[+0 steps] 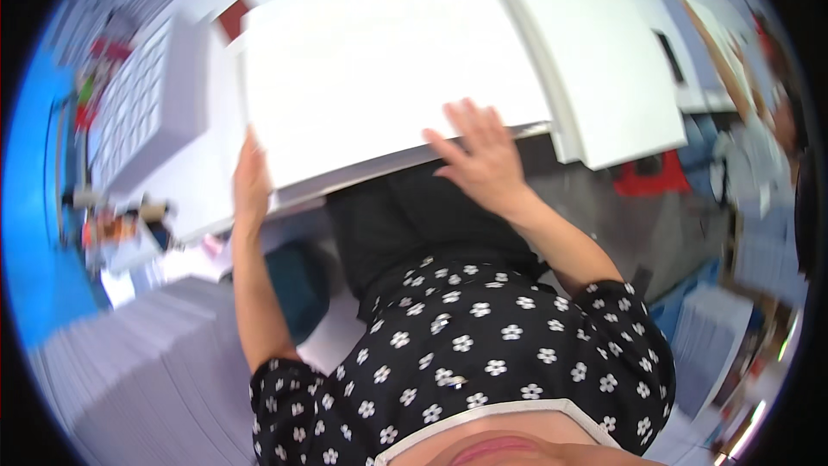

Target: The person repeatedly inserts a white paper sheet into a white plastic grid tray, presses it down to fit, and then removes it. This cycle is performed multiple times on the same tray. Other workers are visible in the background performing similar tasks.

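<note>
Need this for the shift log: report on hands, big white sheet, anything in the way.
Left hand at left edge of big white sheet; right hand spread over near edge, contact unclear. Sheet lies flat. Nearest possible obstruction: white piece close on right.

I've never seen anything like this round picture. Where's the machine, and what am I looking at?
There's no machine doing the work, just a person's two bare hands. This single picture comes from a fisheye camera worn on their head, looking down; it makes straight edges bend near the rim. In front lies a large white rectangular slab. The left hand is at its left edge; the right hand spreads over its near edge. I can't tell how firmly either presses or grips. Another white slab lies to the right.
</note>
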Action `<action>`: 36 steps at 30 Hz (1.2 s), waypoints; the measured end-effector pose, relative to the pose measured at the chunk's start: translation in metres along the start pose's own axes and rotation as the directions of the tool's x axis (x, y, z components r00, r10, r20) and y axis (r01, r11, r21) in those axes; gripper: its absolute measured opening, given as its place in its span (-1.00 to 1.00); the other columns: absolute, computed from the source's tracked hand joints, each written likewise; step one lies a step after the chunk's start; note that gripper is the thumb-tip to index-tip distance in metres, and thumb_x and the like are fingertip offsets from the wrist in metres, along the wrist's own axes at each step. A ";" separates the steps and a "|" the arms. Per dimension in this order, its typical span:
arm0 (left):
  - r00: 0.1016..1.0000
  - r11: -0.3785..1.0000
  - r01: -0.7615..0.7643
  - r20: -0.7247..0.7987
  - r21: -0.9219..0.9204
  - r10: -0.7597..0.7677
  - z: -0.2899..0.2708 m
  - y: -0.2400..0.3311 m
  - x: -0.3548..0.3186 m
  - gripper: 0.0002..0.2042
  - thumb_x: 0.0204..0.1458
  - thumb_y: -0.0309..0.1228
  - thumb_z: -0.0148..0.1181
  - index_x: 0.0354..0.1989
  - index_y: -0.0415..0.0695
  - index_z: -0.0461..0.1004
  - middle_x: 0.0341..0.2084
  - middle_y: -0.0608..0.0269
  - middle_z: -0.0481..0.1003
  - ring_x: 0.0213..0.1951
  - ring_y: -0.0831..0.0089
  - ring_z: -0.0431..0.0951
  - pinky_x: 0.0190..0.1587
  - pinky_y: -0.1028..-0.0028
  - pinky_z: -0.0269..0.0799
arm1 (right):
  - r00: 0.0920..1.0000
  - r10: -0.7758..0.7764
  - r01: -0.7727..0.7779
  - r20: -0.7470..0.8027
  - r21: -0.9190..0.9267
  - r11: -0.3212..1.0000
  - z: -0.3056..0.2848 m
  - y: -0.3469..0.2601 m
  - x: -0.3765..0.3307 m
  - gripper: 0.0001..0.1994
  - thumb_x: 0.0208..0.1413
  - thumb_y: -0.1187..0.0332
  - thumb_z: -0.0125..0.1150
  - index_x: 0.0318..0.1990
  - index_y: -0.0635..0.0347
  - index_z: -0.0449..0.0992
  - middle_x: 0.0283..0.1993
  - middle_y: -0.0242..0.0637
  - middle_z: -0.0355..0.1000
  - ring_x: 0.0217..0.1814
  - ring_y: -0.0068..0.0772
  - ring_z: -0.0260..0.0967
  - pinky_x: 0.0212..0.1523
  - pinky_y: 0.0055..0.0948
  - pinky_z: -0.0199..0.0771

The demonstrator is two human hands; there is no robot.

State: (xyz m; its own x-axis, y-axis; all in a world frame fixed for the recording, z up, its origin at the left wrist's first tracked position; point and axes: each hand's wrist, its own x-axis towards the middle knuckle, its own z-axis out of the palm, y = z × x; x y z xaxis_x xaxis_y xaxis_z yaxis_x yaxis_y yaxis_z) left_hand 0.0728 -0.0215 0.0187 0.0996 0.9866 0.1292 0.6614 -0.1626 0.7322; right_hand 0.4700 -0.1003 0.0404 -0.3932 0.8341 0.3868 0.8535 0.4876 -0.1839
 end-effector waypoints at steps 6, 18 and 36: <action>0.998 0.999 0.053 0.039 0.001 -0.053 -0.005 0.031 -0.002 -0.54 0.37 -0.42 -0.24 0.40 -0.31 0.10 0.37 -0.03 0.19 0.39 0.21 0.17 0.40 0.39 0.00 | 0.998 -0.005 0.011 -0.069 0.081 0.997 -0.005 0.009 -0.011 -0.11 -0.21 0.06 0.46 0.36 0.02 0.22 0.41 -0.05 0.15 0.48 0.03 0.04 0.44 0.08 0.00; 0.984 0.987 0.117 0.122 0.106 -0.130 -0.011 0.045 0.000 -0.53 0.39 -0.38 -0.27 0.43 -0.29 0.04 0.39 -0.04 0.14 0.39 0.22 0.16 0.39 0.39 0.02 | 0.913 0.297 -0.294 -0.279 0.053 0.954 -0.021 0.045 -0.040 -0.16 -0.10 -0.10 0.33 0.27 0.28 0.30 0.39 0.07 0.14 0.50 0.17 -0.03 0.44 0.12 -0.04; 0.936 0.782 0.321 0.052 -0.534 -0.348 0.008 0.041 0.001 -0.54 0.36 -0.46 -0.17 0.42 -0.22 0.10 0.26 0.05 0.32 0.16 0.34 0.43 0.17 0.41 0.38 | 0.901 0.405 -0.433 0.156 0.383 0.816 -0.040 0.115 -0.005 -0.33 0.25 0.11 0.15 0.34 0.41 0.12 0.45 0.18 -0.02 0.40 0.10 0.14 0.28 -0.13 0.30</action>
State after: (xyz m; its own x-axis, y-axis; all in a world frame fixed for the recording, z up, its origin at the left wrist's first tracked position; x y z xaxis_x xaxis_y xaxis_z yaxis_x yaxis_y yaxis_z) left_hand 0.1058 -0.0272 0.0441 -0.0983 0.9807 -0.1688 0.1521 0.1824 0.9714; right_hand 0.5836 -0.0586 0.0536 -0.0623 0.9891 0.1331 0.7356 0.1356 -0.6637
